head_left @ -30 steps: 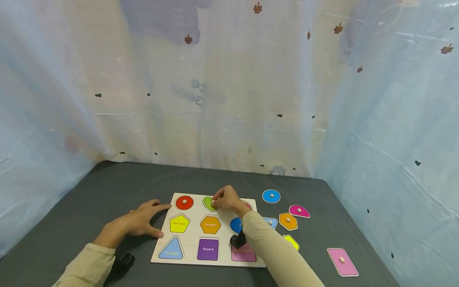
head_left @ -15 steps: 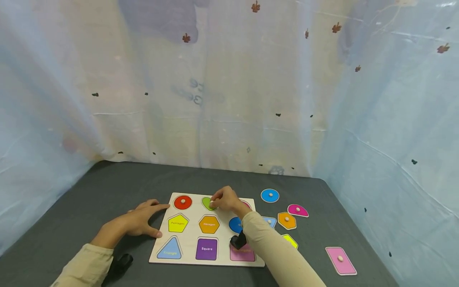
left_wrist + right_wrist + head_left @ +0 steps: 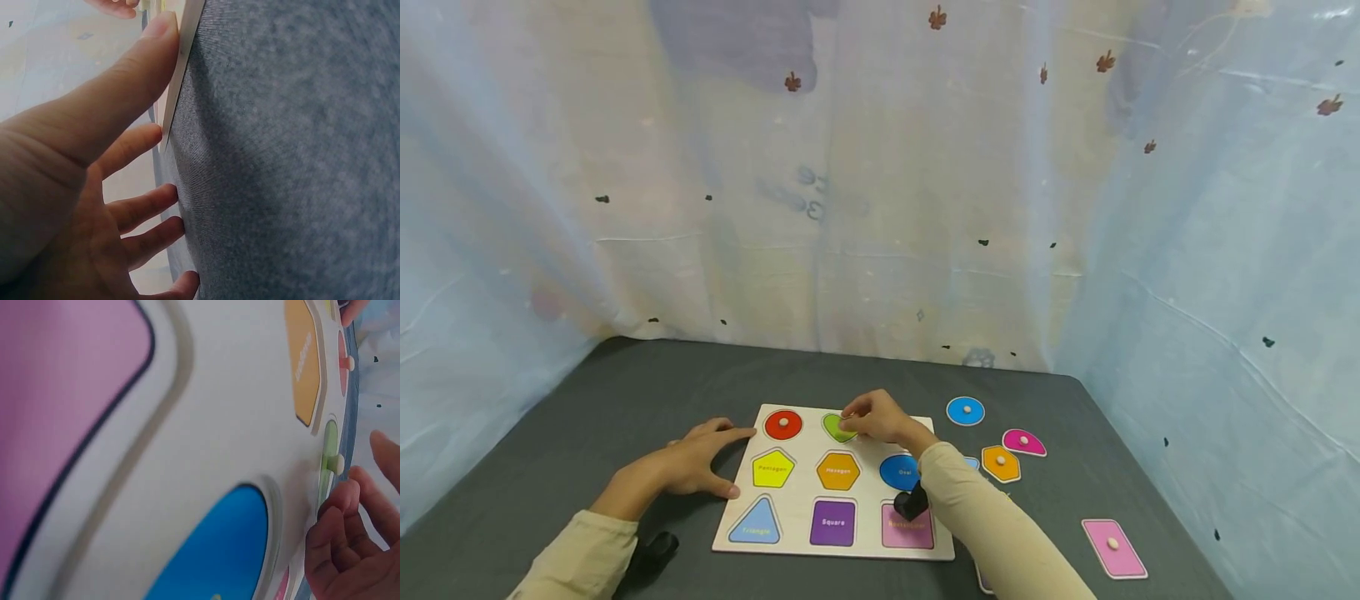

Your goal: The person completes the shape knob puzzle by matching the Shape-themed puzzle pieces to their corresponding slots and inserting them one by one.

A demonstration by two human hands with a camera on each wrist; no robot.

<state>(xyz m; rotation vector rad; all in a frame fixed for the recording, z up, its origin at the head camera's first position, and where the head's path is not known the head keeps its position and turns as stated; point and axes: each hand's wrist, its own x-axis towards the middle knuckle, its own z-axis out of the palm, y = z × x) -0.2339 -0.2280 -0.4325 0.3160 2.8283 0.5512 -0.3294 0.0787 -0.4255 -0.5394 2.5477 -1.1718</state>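
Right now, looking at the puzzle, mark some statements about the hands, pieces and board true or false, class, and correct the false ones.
1. The red circle piece sits in the board. True.
2. The left hand is holding up a blue piece. False: the left hand has its thumb on the board's edge.
3. The orange hexagon piece lies off the board. True.
4. The purple square reads Oval. False: the purple square reads Square.

rear sheet [image 3: 880, 283]: pale, creased, printed with brown leaf motifs [image 3: 937, 17] and small dark marks [image 3: 982, 242]. left sheet [image 3: 482, 250] and right sheet [image 3: 1225, 250]: bluish white, hanging. table [image 3: 655, 383]: dark grey fabric surface, far corners rounded. light: diffuse.
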